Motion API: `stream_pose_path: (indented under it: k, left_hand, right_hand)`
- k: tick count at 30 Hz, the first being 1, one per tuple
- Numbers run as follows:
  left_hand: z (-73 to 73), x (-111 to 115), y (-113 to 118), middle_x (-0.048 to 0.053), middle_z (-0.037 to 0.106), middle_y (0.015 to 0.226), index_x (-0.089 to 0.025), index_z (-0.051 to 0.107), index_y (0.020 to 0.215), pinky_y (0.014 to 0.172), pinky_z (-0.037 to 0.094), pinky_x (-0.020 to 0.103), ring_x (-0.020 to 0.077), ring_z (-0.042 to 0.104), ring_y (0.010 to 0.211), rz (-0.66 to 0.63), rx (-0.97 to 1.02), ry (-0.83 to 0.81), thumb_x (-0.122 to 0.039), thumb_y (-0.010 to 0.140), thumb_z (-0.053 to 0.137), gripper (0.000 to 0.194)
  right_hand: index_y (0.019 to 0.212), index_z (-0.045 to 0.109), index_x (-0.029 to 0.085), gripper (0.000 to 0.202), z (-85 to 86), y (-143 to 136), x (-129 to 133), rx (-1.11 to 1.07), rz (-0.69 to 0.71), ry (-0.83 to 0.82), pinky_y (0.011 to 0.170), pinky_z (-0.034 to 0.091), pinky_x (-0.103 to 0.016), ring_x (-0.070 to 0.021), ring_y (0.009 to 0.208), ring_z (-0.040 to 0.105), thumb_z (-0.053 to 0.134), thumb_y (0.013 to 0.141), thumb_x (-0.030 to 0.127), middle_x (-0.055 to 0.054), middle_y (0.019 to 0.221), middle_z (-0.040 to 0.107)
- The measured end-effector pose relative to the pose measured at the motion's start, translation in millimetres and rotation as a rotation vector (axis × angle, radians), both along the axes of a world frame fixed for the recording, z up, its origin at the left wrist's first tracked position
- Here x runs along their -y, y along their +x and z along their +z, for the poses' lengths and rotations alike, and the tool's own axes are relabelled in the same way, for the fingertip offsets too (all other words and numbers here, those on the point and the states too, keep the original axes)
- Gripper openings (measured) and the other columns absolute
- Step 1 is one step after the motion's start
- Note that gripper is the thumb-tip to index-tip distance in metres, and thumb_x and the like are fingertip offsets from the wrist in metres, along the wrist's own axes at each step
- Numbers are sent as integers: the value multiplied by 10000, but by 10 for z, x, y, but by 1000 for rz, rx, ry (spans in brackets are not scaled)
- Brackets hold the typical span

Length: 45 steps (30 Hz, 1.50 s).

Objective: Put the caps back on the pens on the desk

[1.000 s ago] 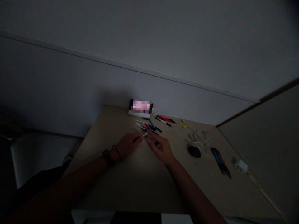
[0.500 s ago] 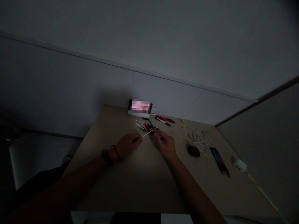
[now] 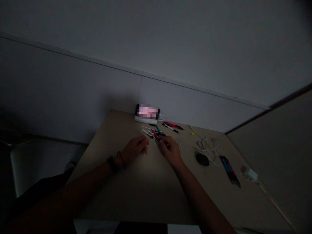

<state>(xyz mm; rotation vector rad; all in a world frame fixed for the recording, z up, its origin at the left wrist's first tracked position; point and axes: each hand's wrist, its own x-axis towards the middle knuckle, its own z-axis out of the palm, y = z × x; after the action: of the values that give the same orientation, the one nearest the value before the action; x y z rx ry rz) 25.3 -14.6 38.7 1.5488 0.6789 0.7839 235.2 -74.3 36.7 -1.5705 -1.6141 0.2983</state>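
Over the table my left hand (image 3: pixel 136 146) has its fingers curled in beside a small pile of pen parts. Anything inside those fingers is hidden. My right hand (image 3: pixel 172 151) reaches into the near right side of the pile, its thumb and fingers drawn together; what they grip is too dark to make out. In the pile lie a red pen piece (image 3: pixel 154 134), a blue pen piece (image 3: pixel 158 128), a white pen barrel (image 3: pixel 146 132) and thin white sticks like refills. One white stick (image 3: pixel 157 132) lies across the top.
A lit phone (image 3: pixel 147 111) leans on a white stand at the back. Red and white pens (image 3: pixel 172 126) lie right of it. Farther right are a coiled white cable (image 3: pixel 211 148), a black mouse (image 3: pixel 202 159), a row of pens (image 3: pixel 229 171) and a white plug (image 3: pixel 250 174).
The thin white stick that my left hand held has been let go and now lies on the pile. My right hand has shifted only slightly.
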Motion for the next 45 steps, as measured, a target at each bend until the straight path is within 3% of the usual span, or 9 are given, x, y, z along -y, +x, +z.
stream_pose_path:
  k: [5, 10, 13, 15, 20, 29, 36, 41, 45]
  left_hand:
    - [0, -40, -34, -50, 484, 566, -171, 599, 808, 536, 362, 223, 110, 454, 529, 86, -114, 135, -432, 966, 452, 339]
    - [31, -6, -43, 30, 692, 841, -175, 673, 971, 762, 493, 296, 167, 629, 778, 81, -212, 390, -383, 994, 456, 301]
    - [19, 14, -29, 88, 707, 1094, -185, 651, 1219, 905, 506, 348, 201, 645, 994, 63, -214, 547, -301, 1016, 401, 343]
    - [0, 11, -26, 101, 702, 1106, -183, 616, 1308, 910, 514, 360, 207, 640, 1004, 2, -250, 652, -246, 1011, 387, 381]
    - [-24, -13, -64, 73, 733, 1043, -224, 648, 1280, 872, 500, 359, 202, 624, 895, -41, -332, 868, -213, 988, 497, 328]
    - [-22, -10, -101, 54, 710, 963, -220, 731, 986, 824, 510, 299, 178, 621, 909, 25, -309, 942, -279, 991, 560, 181]
    - [16, 5, -96, 54, 700, 994, -229, 730, 1020, 808, 517, 291, 171, 641, 909, 4, -281, 950, -299, 965, 619, 143]
    - [58, 20, -98, 48, 707, 972, -219, 702, 1032, 836, 536, 311, 178, 663, 911, 20, -207, 785, -343, 923, 680, 167]
    - [81, 28, -95, 46, 706, 968, -200, 668, 1016, 773, 554, 289, 169, 671, 861, 149, -119, 549, -375, 844, 764, 264]
  right_hand:
    - [1010, 746, 183, 334, 60, -86, 38, -35, 65, -46, 682, 477, -302, -193, 767, 617, 558, 939, 449, -81, 888, 688]
    - [719, 658, 179, 502, 124, -307, 99, -438, 125, -318, 453, 352, -241, -115, 464, 476, 525, 914, 622, -24, 601, 624]
    - [776, 647, 170, 581, 116, -444, 127, -735, 188, -557, 356, 247, -216, -92, 362, 411, 523, 856, 732, -20, 565, 637]
    - [825, 646, 161, 625, 104, -493, 134, -877, 192, -668, 332, 212, -203, -94, 346, 423, 543, 811, 777, -30, 575, 657]
    - [748, 596, 162, 648, 97, -477, 122, -1041, 101, -718, 336, 200, -185, -87, 335, 430, 541, 790, 806, -29, 531, 639]
    - [619, 551, 169, 610, 94, -489, 127, -1005, 132, -717, 339, 168, -189, -70, 326, 397, 641, 743, 759, -13, 480, 581]
    - [590, 516, 189, 577, 67, -482, 130, -1022, 149, -669, 344, 156, -205, -57, 332, 326, 644, 773, 722, 19, 455, 511]
    - [617, 510, 195, 556, 60, -472, 135, -1002, 163, -664, 354, 157, -209, -58, 348, 324, 640, 787, 709, 28, 472, 506]
    - [623, 514, 192, 552, 41, -447, 125, -992, 152, -664, 352, 148, -210, -61, 337, 327, 623, 794, 706, 32, 462, 495]
